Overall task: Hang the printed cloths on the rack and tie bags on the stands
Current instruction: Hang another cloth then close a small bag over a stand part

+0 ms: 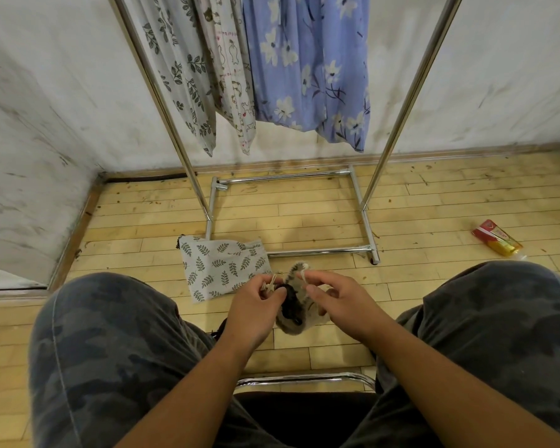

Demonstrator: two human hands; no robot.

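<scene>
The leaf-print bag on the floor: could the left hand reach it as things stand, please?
Probably yes. The leaf-print bag lies on the floor just beyond the left hand, with nothing between them. But that hand pinches a cord of a small pouch, so it must let go first.
</scene>
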